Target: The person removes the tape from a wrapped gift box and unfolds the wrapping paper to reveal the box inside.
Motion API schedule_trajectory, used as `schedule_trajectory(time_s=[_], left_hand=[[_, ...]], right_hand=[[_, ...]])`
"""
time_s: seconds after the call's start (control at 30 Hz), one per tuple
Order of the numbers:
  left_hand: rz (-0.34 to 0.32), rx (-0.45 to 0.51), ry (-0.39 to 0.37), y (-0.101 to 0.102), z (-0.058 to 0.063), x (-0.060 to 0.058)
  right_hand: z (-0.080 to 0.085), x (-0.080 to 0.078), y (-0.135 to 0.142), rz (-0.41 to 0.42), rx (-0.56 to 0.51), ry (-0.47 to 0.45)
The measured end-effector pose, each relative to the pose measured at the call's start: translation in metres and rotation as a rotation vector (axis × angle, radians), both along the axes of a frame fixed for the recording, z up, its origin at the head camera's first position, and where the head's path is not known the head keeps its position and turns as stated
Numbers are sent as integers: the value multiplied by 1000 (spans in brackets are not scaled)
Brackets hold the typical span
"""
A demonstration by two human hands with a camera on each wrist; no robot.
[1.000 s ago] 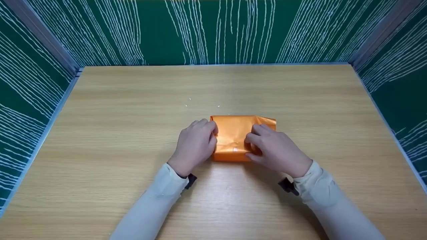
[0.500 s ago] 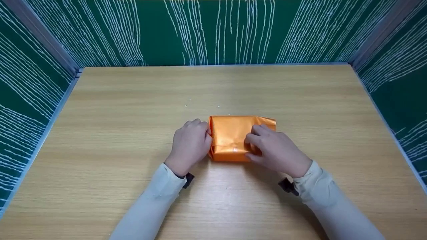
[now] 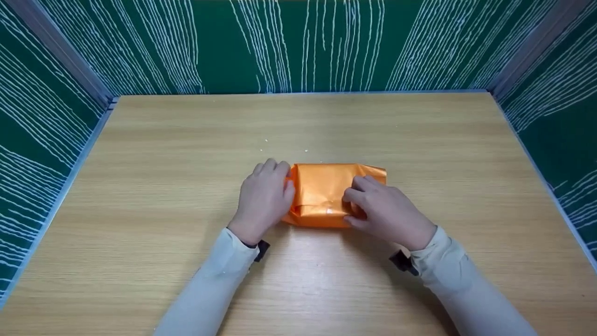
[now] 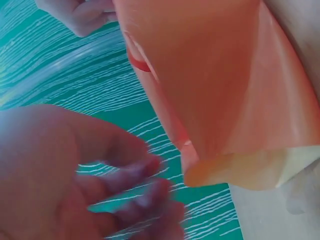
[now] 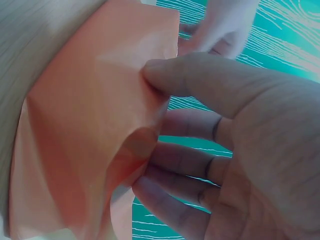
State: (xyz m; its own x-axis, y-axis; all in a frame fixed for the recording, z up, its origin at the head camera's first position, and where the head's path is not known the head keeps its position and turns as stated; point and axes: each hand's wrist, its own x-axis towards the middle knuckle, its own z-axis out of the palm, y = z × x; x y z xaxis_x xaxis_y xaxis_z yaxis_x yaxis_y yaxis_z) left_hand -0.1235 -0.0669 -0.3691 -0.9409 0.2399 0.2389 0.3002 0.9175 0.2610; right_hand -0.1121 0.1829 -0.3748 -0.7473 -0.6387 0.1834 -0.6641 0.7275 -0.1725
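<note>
A box-shaped package in shiny orange wrapping paper [image 3: 322, 186] lies on the table in the head view. At its left end stands my left hand [image 3: 265, 198]; the left wrist view shows its loosely bent fingers [image 4: 127, 165] apart from the paper, with a gap between. There the paper [image 4: 225, 95] juts out as a loose end flap with a paler inner side. My right hand [image 3: 387, 210] holds the package near its right end, thumb pressing the front and fingers on top. Creased, loose paper [image 5: 95, 115] sticks out at that end in the right wrist view.
The wood-grain table [image 3: 163, 186] runs back to green walls [image 3: 219, 46] with white wavy lines on three sides. A few tiny white specks [image 3: 266, 140] lie behind the package. Pale sleeves [image 3: 210, 280] and black wrist straps [image 3: 262, 250] cover my forearms.
My left hand has moved left off the package's top edge, and more of the loose left-end flap shows. My right hand stays in place on the package.
</note>
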Motion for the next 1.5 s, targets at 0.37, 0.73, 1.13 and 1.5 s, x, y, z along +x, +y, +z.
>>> schedule_trajectory(time_s=[0.37, 0.73, 1.13, 1.5], left_hand=[[-276, -28, -77, 14, -8, 4], [-277, -96, -136, 13, -13, 4], [-276, -55, -201, 11, -12, 4], [-284, 67, -226, 5, -17, -3]], right_hand=[[1, 1, -1, -31, 29, -21], [2, 1, -2, 3, 2, 24], [3, 1, -1, -8, 20, -1], [3, 0, -1, -6, 20, -6]])
